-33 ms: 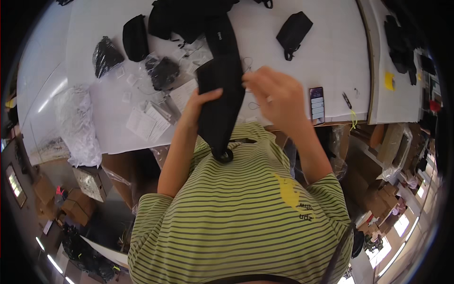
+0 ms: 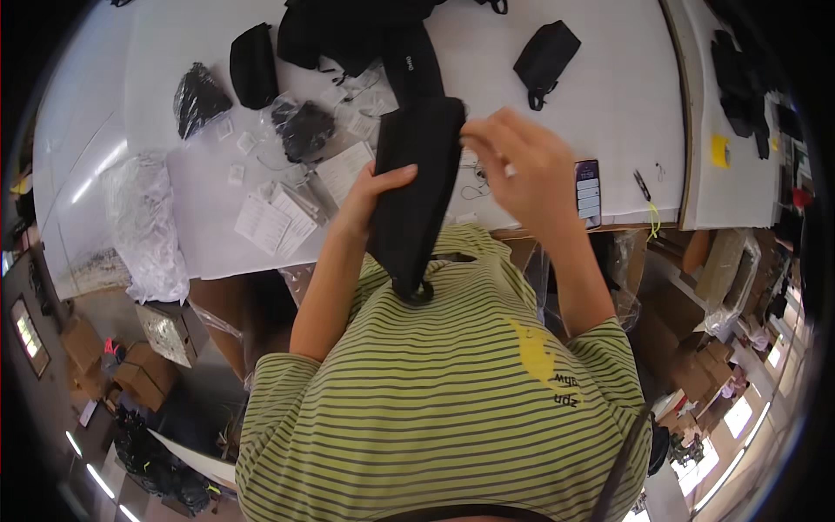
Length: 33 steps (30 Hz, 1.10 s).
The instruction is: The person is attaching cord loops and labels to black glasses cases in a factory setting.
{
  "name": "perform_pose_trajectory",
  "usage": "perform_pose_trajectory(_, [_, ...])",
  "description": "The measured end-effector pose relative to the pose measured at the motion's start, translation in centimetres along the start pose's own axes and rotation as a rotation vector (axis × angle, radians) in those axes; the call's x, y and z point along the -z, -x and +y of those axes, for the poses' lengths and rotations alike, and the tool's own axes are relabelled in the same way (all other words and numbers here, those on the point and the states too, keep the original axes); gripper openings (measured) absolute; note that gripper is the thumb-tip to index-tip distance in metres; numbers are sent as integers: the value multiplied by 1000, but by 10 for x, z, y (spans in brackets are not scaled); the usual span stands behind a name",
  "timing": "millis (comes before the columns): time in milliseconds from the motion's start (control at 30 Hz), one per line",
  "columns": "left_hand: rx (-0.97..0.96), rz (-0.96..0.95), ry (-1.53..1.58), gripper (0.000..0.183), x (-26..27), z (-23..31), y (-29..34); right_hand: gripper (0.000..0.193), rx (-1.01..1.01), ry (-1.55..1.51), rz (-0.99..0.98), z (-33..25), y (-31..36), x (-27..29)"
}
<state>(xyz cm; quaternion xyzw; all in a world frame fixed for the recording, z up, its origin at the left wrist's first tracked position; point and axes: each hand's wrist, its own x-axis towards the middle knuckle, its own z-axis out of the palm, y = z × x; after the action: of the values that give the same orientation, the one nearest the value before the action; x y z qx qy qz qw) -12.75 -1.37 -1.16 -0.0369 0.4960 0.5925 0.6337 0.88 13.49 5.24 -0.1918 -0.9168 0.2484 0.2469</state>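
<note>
A black zip-style pouch (image 2: 413,187) with a small loop at its lower end is held upright in front of my chest. My left hand (image 2: 370,191) grips its left side, thumb lying across the front. At the pouch's upper right edge, my right hand (image 2: 522,170) has thumb and fingers pinched together; what sits between the fingertips is too small to make out. Directly beyond the pouch lies a larger black fabric item (image 2: 348,35), with a dark strap-like part (image 2: 410,65) reaching toward the pouch.
Two more black pouches (image 2: 254,68) (image 2: 546,59) lie on the white table (image 2: 487,52). Plastic-wrapped black items (image 2: 300,130), paper slips (image 2: 265,217) and crumpled white wrapping (image 2: 143,222) are to the left. A phone (image 2: 588,193) and small snips (image 2: 642,184) rest at right.
The pouch's upper end has lifted and tipped to the right. My right hand has shifted slightly right and up along with its edge; my left hand keeps its grip.
</note>
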Motion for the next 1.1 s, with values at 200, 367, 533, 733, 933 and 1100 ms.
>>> perform_pose_trajectory(200, [-52, 27, 343, 22, -2, 5, 6, 14, 224, -72, -196, -32, 10, -6])
perform_pose_trajectory(367, [-77, -65, 409, 21, 15, 9, 2, 20, 250, -194, -279, -53, 19, -14])
perform_pose_trajectory(533, [-42, 13, 406, 26, 15, 16, 2, 18, 272, -262, -315, -63, 30, -21])
perform_pose_trajectory(733, [-112, -124, 342, 28, 22, 16, 3, 14, 243, -269, -203, -69, 30, -17])
perform_pose_trajectory(933, [-242, -91, 274, 43, 26, -11, 28, 11, 110, -155, -143, -59, 40, -13])
perform_pose_trajectory(1100, [-112, -18, 124, 46, 32, -17, 35, 10, 116, -294, -198, -55, 50, -16])
